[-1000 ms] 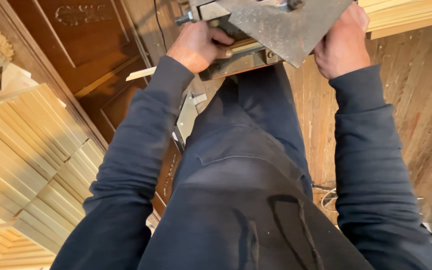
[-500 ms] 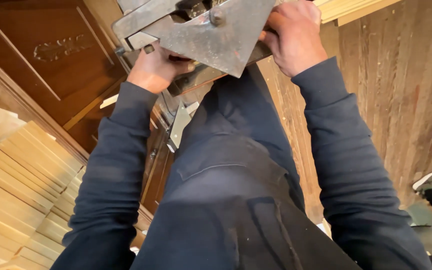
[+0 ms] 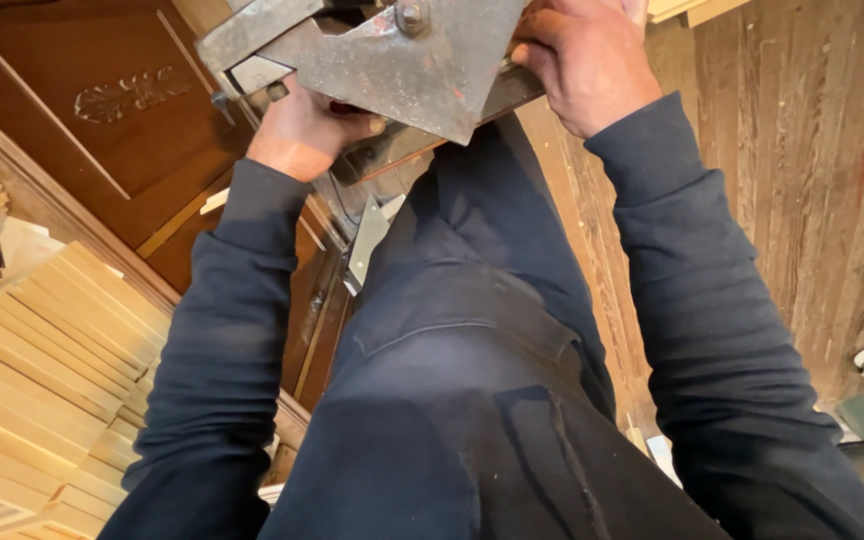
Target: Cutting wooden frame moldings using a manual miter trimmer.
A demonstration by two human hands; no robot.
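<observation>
Up at the top of the view, both hands are clamped on a heavy grey metal tool with a triangular plate and a bolt head near its upper edge. Its left hand is curled tight under the tool's lower left side, fingers tucked out of sight beneath the metal, knuckles toward the camera. Over on the other side, the right hand closes over the tool's right edge, fingers bent around it and the back of the hand facing up. Neither hand is open. The tool sits in front of the person's body, above the dark trousers. A carved brown wooden panel lies to the left, pale wooden strips are stacked lower left, and a worn plank floor runs along the right.
</observation>
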